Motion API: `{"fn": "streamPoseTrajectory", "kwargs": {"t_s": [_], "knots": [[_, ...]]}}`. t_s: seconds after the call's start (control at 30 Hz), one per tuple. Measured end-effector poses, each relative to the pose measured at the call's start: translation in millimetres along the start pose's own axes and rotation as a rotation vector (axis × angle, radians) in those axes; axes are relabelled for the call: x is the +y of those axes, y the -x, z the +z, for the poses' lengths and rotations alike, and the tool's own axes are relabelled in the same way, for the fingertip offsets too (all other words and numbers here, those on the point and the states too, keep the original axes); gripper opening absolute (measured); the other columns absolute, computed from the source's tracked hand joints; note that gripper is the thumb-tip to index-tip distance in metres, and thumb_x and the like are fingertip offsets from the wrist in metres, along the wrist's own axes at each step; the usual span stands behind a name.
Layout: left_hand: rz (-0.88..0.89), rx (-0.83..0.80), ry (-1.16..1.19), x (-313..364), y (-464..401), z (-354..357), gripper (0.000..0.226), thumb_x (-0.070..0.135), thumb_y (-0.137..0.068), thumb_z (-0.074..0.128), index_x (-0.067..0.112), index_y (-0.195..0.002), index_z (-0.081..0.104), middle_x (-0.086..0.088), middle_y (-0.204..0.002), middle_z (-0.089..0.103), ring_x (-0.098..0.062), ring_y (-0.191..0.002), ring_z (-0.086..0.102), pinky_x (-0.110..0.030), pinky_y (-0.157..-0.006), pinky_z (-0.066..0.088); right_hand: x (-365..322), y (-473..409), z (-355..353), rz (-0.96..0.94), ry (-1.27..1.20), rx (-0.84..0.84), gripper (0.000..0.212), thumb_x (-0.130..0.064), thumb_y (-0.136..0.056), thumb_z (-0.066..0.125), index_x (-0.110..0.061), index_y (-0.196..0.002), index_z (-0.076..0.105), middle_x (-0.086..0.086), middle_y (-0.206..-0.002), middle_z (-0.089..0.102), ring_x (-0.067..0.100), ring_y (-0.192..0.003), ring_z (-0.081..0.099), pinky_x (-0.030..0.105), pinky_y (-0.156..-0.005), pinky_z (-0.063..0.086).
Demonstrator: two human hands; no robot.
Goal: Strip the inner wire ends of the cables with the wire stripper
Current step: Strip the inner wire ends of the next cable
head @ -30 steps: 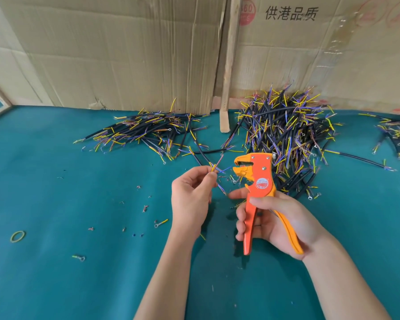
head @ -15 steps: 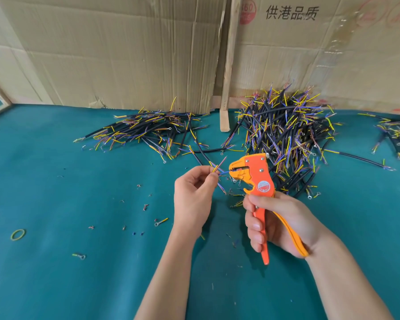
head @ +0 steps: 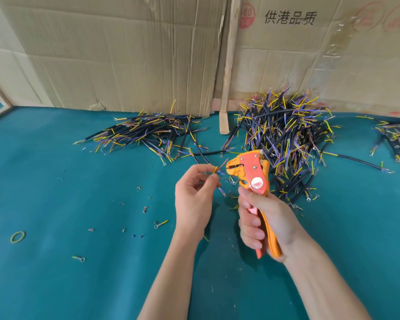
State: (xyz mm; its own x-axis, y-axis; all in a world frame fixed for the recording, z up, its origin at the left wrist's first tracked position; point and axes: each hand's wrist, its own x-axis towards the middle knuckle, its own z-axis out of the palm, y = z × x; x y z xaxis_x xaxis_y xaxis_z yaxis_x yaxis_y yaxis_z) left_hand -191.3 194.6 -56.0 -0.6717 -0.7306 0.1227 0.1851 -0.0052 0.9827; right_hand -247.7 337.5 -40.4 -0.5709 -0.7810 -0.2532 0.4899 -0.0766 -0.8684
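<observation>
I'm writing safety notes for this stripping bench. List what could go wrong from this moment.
1. The left hand pinches the thin wire ends very close to the head of the wire stripper; a fingertip could get nipped.
2. The right hand has the handles squeezed; a wire seated off-line may be cut rather than stripped.
3. Insulation scraps litter the teal mat and could mix into the cable piles.

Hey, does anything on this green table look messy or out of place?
Yes: insulation scraps and a loose ring-terminal wire litter the table left of the left hand, and a rubber band lies apart.
</observation>
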Motion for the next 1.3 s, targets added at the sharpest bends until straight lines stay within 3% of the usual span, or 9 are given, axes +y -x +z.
{"fn": "streamPoseTrajectory", "kwargs": {"t_s": [0.13,0.2,0.3,0.53,0.67,0.73,0.8,1.03,1.3], "knots": [[0.0,0.043,0.019,-2.2,-2.1,-3.4,0.021,0.007,-0.094,0.064,0.026,-0.087,0.069,-0.007,-0.07,0.066,-0.012,-0.05,0.043,-0.025,-0.051,0.033,-5.4,3.4,-7.9,0.014,-0.138,-0.117,0.024,-0.026,-0.085,0.072,-0.009,-0.083,0.056,0.014,-0.068,0.047,0.027,-0.053,0.048,0.037,-0.054,0.046],[0.014,0.07,0.014,-2.1,-3.0,-5.0,0.023,0.007,-0.094,0.063,0.028,-0.087,0.069,-0.013,-0.069,0.062,-0.008,-0.052,0.05,-0.026,-0.053,0.033,-11.0,5.6,-13.5,-0.001,-0.16,-0.166,0.032,-0.025,-0.077,0.082,-0.007,-0.089,0.058,0.017,-0.073,0.05,0.031,-0.06,0.053,0.043,-0.06,0.051],[0.032,0.081,-0.004,-3.7,-3.3,-3.7,0.023,0.004,-0.095,0.06,0.025,-0.09,0.069,-0.007,-0.065,0.056,-0.006,-0.056,0.055,-0.028,-0.056,0.033,-14.8,7.6,-17.4,-0.001,-0.129,-0.204,0.042,-0.024,-0.069,0.089,-0.005,-0.093,0.06,0.02,-0.076,0.052,0.035,-0.064,0.056,0.047,-0.064,0.053],[0.087,0.101,-0.107,-10.4,-5.8,-2.8,0.025,0.008,-0.096,0.059,0.03,-0.087,0.069,0.005,-0.067,0.059,-0.005,-0.059,0.051,-0.02,-0.057,0.039,-7.3,4.5,-9.6,0.085,-0.094,-0.229,0.032,-0.019,-0.078,0.081,-0.004,-0.097,0.06,0.022,-0.08,0.056,0.038,-0.068,0.059,0.05,-0.068,0.054],[0.132,0.064,-0.179,-11.6,-5.2,-2.6,0.022,0.014,-0.093,0.06,0.033,-0.088,0.068,0.017,-0.064,0.054,-0.013,-0.064,0.05,-0.033,-0.066,0.046,-6.4,3.7,-8.6,0.086,-0.088,-0.219,0.033,-0.018,-0.077,0.081,-0.004,-0.098,0.059,0.022,-0.08,0.054,0.038,-0.068,0.059,0.05,-0.067,0.054],[0.153,0.056,-0.211,-11.1,-4.5,-1.5,0.021,0.013,-0.093,0.06,0.031,-0.087,0.068,0.016,-0.064,0.055,-0.012,-0.06,0.046,-0.032,-0.063,0.043,-6.6,3.7,-7.8,0.091,-0.078,-0.216,0.037,-0.019,-0.074,0.085,-0.005,-0.096,0.059,0.021,-0.078,0.053,0.037,-0.066,0.058,0.049,-0.065,0.054],[0.16,0.055,-0.221,-11.0,-4.0,-0.6,0.024,0.008,-0.094,0.06,0.03,-0.087,0.069,0.01,-0.065,0.057,-0.023,-0.063,0.05,-0.033,-0.062,0.043,-6.6,3.7,-6.9,0.1,-0.072,-0.202,0.038,-0.021,-0.072,0.087,-0.005,-0.092,0.059,0.019,-0.074,0.051,0.034,-0.062,0.055,0.046,-0.062,0.053],[0.152,0.059,-0.238,-9.9,-3.2,0.6,0.028,0.006,-0.095,0.06,0.03,-0.087,0.069,0.007,-0.069,0.064,-0.03,-0.068,0.055,-0.03,-0.061,0.043,-4.3,3.4,-4.7,0.116,-0.057,-0.127,0.029,-0.033,-0.085,0.071,-0.011,-0.075,0.055,0.01,-0.062,0.043,0.025,-0.047,0.045,0.035,-0.049,0.044],[0.119,0.033,-0.234,-10.4,-2.8,1.9,0.029,0.006,-0.093,0.063,0.033,-0.086,0.07,0.013,-0.071,0.07,-0.014,-0.062,0.057,-0.027,-0.064,0.048,1.4,-0.8,-1.3,0.009,-0.026,0.0,0.037,-0.034,-0.083,0.072,-0.015,-0.068,0.045,0.005,-0.053,0.032,0.016,-0.034,0.031,0.022,-0.037,0.032]]}}
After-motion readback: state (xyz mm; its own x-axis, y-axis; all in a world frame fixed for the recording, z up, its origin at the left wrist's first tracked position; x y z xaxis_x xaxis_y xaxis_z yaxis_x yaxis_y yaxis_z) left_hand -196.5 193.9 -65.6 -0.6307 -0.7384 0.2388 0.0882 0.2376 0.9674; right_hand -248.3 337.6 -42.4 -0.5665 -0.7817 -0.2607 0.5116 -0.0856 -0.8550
